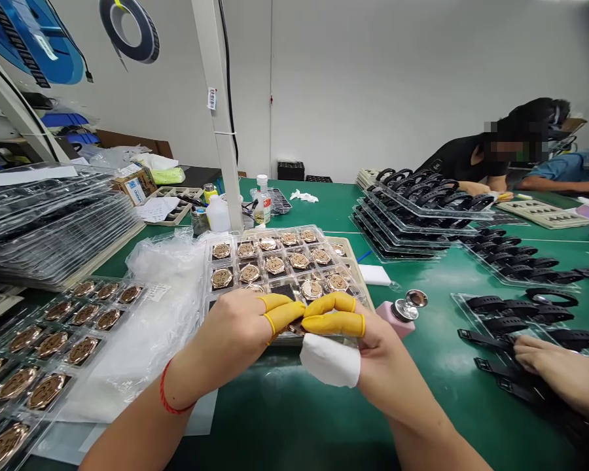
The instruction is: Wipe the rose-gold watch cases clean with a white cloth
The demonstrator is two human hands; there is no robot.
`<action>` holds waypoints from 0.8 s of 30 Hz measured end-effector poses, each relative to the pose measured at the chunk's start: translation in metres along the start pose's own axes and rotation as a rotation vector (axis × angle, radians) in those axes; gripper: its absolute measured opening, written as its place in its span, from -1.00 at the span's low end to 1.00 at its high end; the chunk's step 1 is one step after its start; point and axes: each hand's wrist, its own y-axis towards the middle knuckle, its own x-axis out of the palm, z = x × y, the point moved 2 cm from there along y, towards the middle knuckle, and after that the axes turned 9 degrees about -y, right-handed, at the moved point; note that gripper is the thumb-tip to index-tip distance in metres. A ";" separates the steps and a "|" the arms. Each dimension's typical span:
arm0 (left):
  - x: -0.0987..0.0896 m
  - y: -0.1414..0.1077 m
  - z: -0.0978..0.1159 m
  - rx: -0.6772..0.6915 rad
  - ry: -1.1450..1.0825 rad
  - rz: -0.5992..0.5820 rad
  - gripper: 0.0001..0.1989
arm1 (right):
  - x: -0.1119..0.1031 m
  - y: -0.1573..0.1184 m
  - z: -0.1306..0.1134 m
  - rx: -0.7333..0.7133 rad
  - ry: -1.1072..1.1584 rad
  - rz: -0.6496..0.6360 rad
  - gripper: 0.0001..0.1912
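My left hand, with yellow finger cots and a red cord at the wrist, pinches a small watch case that is mostly hidden by the fingers. Wearing the same yellow cots, my right hand closes on the case from the other side. A white wiping cloth hangs from the right hand's grip, below the fingers. Just behind both hands lies a clear plastic tray of rose-gold watch cases in square pockets. One pocket by my fingertips shows its dark bottom.
Another tray of watch cases lies at left, beside clear plastic bags. A pink pump bottle stands right of my hands. Stacked trays of black watch straps rise beyond it. A co-worker's hand touches straps at right.
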 end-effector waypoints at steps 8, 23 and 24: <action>-0.003 0.001 -0.007 0.003 -0.037 -0.008 -0.76 | -0.027 0.004 0.017 0.137 -0.277 0.163 -0.76; -0.002 0.001 0.000 -0.013 0.163 0.112 -0.73 | 0.012 -0.002 0.002 -0.130 -0.247 0.145 -0.52; -0.003 0.000 -0.001 -0.013 0.168 0.120 -0.73 | 0.011 -0.002 0.002 -0.135 -0.235 0.118 -0.48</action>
